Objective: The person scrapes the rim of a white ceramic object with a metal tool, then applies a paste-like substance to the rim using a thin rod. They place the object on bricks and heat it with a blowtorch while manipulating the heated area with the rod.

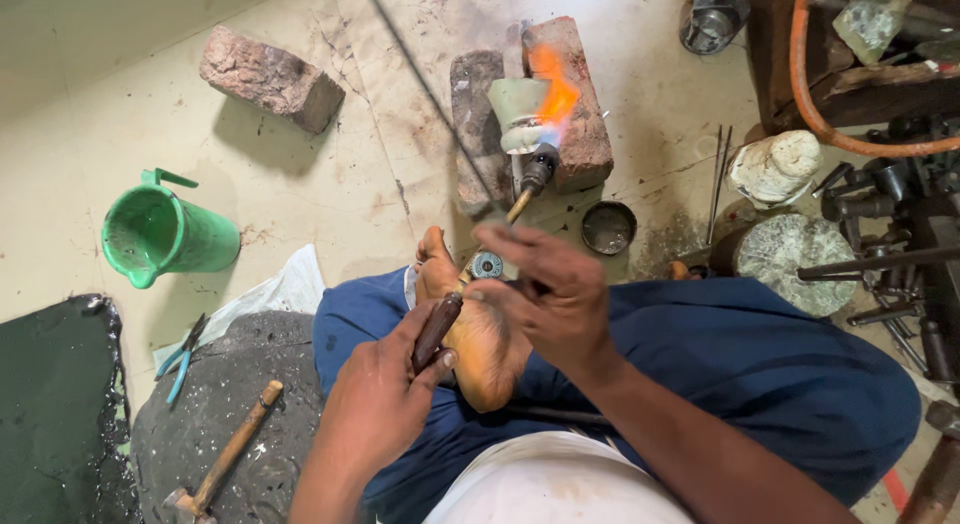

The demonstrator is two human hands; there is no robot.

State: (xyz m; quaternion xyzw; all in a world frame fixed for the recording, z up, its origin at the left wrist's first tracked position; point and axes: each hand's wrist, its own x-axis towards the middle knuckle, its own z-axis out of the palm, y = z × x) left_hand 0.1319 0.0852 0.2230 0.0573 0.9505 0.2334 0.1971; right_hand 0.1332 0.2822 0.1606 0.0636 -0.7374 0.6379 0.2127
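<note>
We sat cross-legged on the floor with our left hand [385, 389] closed around the dark wooden handle of a gas torch [437, 331], whose brass stem ran forward to a black nozzle [538, 169]. Our right hand [555, 294] hovered half open just above the stem, fingers spread and gripping nothing that we could make out. The orange flame [556, 92] played on a pale green cone-shaped piece [520, 112] propped between two worn red bricks [572, 94], well ahead of our bare foot [478, 329].

The torch stem passed right over that foot, so we judged that a slip of the handle could swing the flame back toward skin or the blue cloth of our trousers [760, 354]. The right palm sat close to hot metal; lowering it carelessly risked a burn. The heated piece looked only leaned in place, and a nudge from the nozzle might have toppled it.

Around us lay a small round metal dish [608, 227] just beside the bricks, thin metal rods [718, 179], a lone brick [270, 79], a green plastic jug [160, 234], blue-handled pliers [183, 356] and a wooden-handled hammer [225, 464] on a dark mat. An orange hose [810, 94] curved past cluttered tools at right, crowding that side.
</note>
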